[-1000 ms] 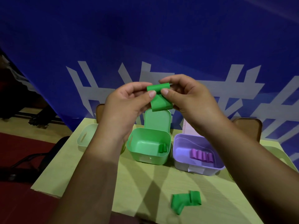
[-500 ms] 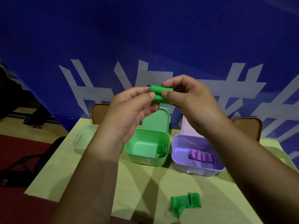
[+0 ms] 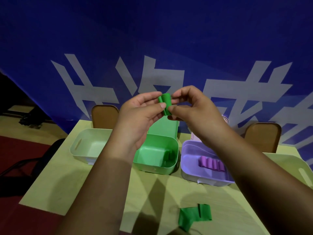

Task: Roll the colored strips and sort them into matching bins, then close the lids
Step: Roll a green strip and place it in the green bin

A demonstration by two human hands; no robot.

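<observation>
Both hands hold a rolled green strip (image 3: 166,103) up in the air above the bins. My left hand (image 3: 140,116) pinches its left side between thumb and fingers, and my right hand (image 3: 191,107) pinches its right side. Below stands the open green bin (image 3: 174,150) with green rolls (image 3: 169,154) inside and its lid (image 3: 165,128) tilted up behind. To its right, the purple bin (image 3: 188,160) contains several purple rolls (image 3: 211,164). Loose green strips (image 3: 194,215) lie flat on the table near the front edge.
A pale bin (image 3: 79,145) stands left of the green one, and another pale bin (image 3: 288,165) shows at the far right. Two brown chair backs (image 3: 104,116) rise behind the yellow-green table (image 3: 84,184). A blue banner hangs behind.
The hanging tail of the green strip has been wound up into the roll. The roll has turned from lying crosswise to standing nearly upright between my fingers.
</observation>
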